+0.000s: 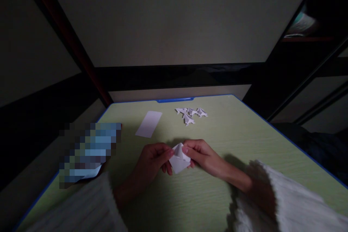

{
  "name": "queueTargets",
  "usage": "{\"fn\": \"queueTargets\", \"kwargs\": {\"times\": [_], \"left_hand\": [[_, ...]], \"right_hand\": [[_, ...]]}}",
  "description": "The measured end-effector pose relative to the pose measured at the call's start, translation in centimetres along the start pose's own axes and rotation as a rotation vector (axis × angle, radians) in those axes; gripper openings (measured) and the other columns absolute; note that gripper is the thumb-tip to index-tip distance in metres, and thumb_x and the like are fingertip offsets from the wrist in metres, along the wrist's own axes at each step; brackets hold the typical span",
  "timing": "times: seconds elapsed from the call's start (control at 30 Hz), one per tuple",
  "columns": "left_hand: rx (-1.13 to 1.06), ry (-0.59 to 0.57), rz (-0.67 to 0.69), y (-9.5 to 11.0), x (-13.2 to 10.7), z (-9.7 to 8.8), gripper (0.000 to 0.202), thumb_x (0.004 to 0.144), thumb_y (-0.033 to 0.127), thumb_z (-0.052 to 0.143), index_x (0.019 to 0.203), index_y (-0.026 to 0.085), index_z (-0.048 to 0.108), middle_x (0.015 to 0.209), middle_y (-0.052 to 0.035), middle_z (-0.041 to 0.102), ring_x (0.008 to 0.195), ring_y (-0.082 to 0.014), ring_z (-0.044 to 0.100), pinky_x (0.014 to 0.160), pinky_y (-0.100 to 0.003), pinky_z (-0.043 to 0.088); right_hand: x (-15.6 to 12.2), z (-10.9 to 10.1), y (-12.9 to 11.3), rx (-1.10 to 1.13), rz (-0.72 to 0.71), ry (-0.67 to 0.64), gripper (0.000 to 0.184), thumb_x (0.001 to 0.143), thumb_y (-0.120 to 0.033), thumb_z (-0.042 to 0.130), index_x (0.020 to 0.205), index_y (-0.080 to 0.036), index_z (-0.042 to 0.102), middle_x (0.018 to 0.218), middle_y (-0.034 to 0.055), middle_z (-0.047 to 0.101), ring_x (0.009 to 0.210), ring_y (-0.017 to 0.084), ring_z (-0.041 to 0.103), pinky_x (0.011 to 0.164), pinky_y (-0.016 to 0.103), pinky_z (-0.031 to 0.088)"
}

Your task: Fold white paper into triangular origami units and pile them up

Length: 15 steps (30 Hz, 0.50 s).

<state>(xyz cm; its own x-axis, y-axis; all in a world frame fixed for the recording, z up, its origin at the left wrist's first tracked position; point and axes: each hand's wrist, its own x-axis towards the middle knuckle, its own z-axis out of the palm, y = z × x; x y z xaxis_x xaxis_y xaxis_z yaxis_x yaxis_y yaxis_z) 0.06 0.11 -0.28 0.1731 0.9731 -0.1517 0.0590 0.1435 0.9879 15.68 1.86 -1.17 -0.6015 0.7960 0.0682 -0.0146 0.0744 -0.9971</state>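
Observation:
A partly folded piece of white paper (179, 160) is held between both my hands just above a light green table (231, 134). My left hand (153, 159) pinches its left edge with fingertips. My right hand (199, 154) grips its right side, thumb on the top fold. Both wrists come out of white knitted sleeves. The paper's lower part rests on or close to the table; I cannot tell which.
A flat white rectangular sheet (149, 123) lies farther back on the left. Several small folded white paper figures (191, 114) sit near the far edge. A blurred blue object (89, 152) lies at the table's left edge. Dark frame bars surround the table.

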Motion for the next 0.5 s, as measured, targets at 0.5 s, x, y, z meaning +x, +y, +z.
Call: {"fn": "queueTargets", "kwargs": {"times": [0.5], "left_hand": [[-0.028,-0.093,-0.01,-0.14,-0.43,-0.14,0.025,0.057,0.033,0.061,0.046,0.012,0.055,0.033,0.0032,0.05,0.03,-0.007,0.045,0.034,-0.016,0.034]], "right_hand": [[-0.04,-0.21,-0.19,0.156,0.002,-0.075,0.026,0.072,-0.029,0.046,0.051,-0.014,0.042,0.046,-0.0054,0.038,0.043,0.005,0.032,0.045,0.02,0.025]]}}
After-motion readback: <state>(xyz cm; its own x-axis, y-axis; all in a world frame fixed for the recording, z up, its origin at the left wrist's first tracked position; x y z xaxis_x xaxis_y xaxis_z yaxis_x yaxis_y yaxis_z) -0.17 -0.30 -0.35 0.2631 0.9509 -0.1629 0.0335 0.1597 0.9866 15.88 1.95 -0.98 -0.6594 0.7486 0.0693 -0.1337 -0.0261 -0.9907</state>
